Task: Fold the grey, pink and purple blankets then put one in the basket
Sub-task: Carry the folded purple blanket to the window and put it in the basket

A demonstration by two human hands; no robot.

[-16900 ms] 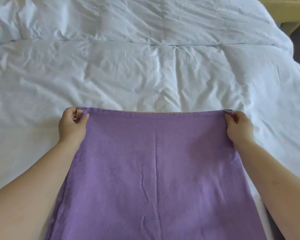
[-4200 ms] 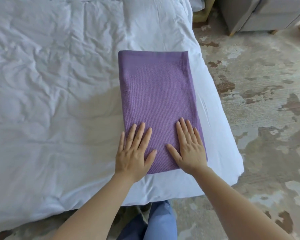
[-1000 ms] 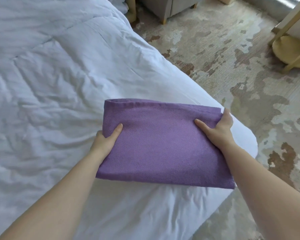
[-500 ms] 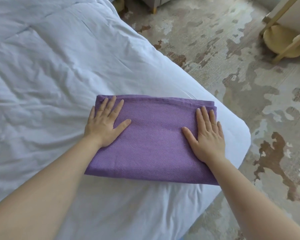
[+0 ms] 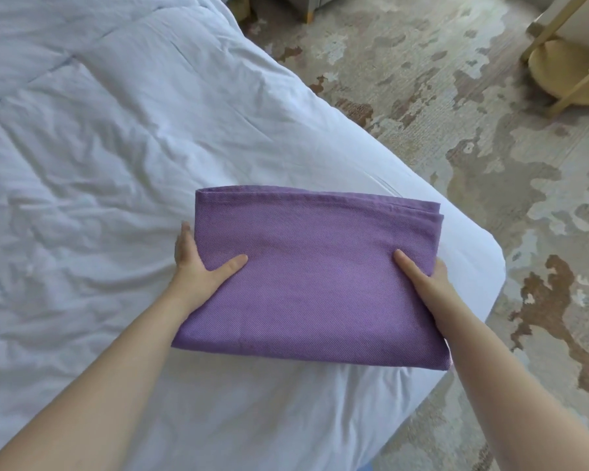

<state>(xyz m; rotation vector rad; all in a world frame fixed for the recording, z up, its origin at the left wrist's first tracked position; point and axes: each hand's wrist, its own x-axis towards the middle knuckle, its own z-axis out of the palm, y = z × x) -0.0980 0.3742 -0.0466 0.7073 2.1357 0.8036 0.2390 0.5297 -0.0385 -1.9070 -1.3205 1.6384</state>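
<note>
The folded purple blanket point(image 5: 313, 277) lay at the corner of the bed point(image 5: 116, 147), clasped at each side by the left hand point(image 5: 198, 266) and right hand point(image 5: 422, 278), thumbs on top, fingers tucked under. An uneven lift could have let its loose layers sag and unfold.

This is a bedroom, in a home or perhaps a hotel; the view is too narrow to say which. A wide bed point(image 5: 320, 419) fills most of it, under a rumpled white quilted duvet point(image 5: 116, 147) that drapes over the corner. The floor beside it has a carpet point(image 5: 490, 171) in a mottled beige, grey and brown pattern. At the top edge stands a grey upholstered seat point(image 5: 320, 3) on wooden legs, and at the upper right a pale wooden side table point(image 5: 558, 73). A folded purple blanket point(image 5: 313, 283) is at the bed's corner.
</note>
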